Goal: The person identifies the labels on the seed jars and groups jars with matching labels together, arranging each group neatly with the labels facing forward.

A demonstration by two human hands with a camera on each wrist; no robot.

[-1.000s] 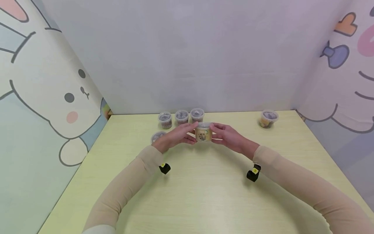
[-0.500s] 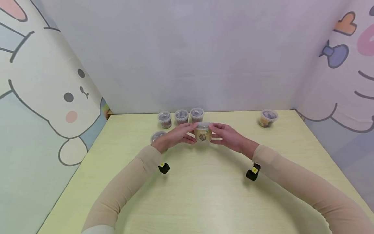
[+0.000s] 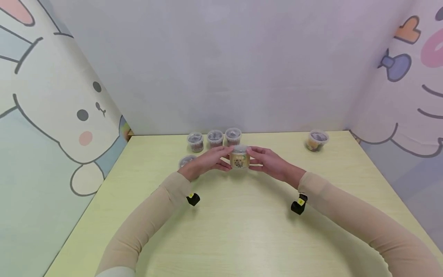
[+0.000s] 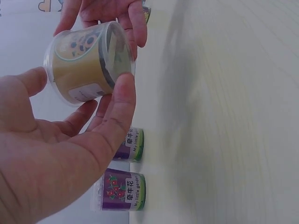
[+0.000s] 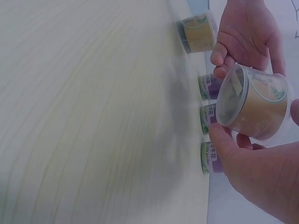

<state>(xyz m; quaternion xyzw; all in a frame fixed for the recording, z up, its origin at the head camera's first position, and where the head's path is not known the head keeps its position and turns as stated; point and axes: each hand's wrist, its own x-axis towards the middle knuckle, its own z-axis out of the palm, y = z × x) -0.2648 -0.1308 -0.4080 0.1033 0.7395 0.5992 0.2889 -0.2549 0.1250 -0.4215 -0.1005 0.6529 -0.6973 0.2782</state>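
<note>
**Yellow tub held between both hands above the table**

Surface: pale yellow-green table (image 3: 242, 231), faint wood-grain streaks, matte. Beige sleeves enter from the near edge; a small black wrist camera (image 3: 299, 205) hangs under each forearm.

Mid-table: left hand (image 3: 207, 161) and right hand (image 3: 268, 162) hold the yellow tub (image 3: 240, 157) between them, fingertips curled onto its sides, the tub raised just off the surface. Round, slightly tapered, translucent plastic, yellow label with dark dots, clear lid.

Left wrist view only: purple-labelled tubs (image 4: 122, 190) read "My little garden"; the head view is too small for print. Right wrist view only: another yellow tub (image 5: 198, 32) standing beyond the left hand, half hidden from the head.

Far edge: three purple tubs (image 3: 215, 138) in a row, apparently touching, though the view is coarse. A lone tub (image 3: 316, 140) stands well apart on the right.

Room: plain pale back wall; side panels printed with a cartoon rabbit (image 3: 65, 115).
</note>
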